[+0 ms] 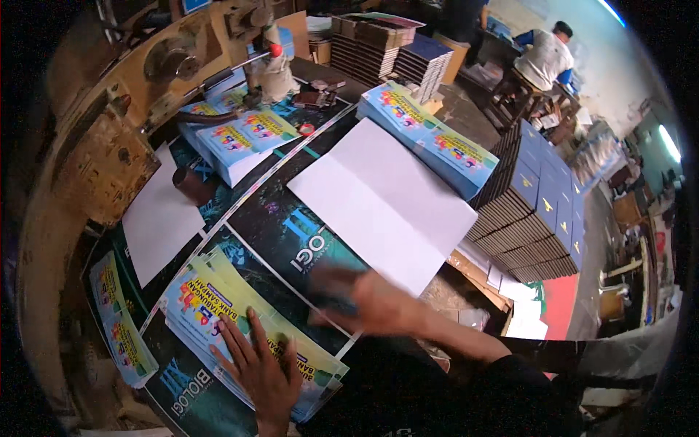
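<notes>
Two hands are showing in head view. Left hand (271,379) is resting on booklets (200,309), fingers (258,336) spreading flat. Right hand (371,302) is blurring near dark sheet (251,211); cannot tell whether its fingers are pinching anything. Booklets are lying on dark sheets, close to person. White paper (386,207) is lying beyond right hand, blue stack (429,138) sitting along its far edge.

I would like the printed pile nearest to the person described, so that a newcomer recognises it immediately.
Start from the dark printed work surface. At its near side, find the blue and yellow printed pile with unevenly fanned edges. Unlike the similar piles around, it lies under the spread left hand.
</notes>
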`<state>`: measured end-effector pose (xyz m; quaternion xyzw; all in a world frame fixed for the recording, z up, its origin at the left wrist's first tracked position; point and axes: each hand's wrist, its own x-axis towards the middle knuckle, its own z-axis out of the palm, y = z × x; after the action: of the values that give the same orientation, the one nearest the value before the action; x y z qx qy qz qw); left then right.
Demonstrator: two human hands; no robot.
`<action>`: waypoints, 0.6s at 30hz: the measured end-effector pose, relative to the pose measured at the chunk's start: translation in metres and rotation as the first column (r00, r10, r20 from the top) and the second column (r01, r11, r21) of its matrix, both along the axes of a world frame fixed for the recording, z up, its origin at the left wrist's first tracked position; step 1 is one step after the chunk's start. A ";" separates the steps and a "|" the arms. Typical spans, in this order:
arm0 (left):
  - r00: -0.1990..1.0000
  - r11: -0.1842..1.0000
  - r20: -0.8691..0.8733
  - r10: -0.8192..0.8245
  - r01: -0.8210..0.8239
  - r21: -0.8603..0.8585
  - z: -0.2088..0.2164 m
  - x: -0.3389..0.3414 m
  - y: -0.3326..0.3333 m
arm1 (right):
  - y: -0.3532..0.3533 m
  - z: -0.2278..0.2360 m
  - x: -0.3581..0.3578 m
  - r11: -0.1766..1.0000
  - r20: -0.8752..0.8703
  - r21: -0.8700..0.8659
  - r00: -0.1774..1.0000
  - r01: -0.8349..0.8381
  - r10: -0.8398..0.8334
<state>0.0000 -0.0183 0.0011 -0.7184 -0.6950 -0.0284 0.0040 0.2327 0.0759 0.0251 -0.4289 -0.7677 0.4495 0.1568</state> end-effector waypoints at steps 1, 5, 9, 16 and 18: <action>1.000 1.000 0.000 -0.010 0.010 0.010 0.000 0.000 0.000 | 0.011 -0.014 0.006 0.828 0.083 0.530 0.961 0.182 -0.265; 0.998 1.000 -0.051 0.028 -0.029 -0.005 -0.001 0.006 0.002 | 0.005 -0.047 0.044 0.746 0.358 0.600 0.737 0.289 -0.574; 0.999 1.000 -0.039 0.003 -0.003 0.005 0.005 0.004 -0.005 | 0.006 0.009 0.049 0.844 0.221 0.431 0.869 0.320 -0.442; 0.872 0.996 0.490 0.005 -0.048 0.075 0.016 -0.013 -0.001 | -0.017 0.043 -0.015 0.952 -0.310 -0.170 0.903 0.256 -0.298; 0.722 0.978 0.691 -0.031 -0.121 0.170 0.035 -0.004 0.003 | -0.024 0.005 -0.039 0.881 -0.289 -0.449 0.909 0.148 -0.300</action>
<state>-0.0038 -0.0154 0.0365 -0.6345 -0.6573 -0.3644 -0.1808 0.1932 0.0517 0.0298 -0.4526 -0.5574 0.6506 0.2472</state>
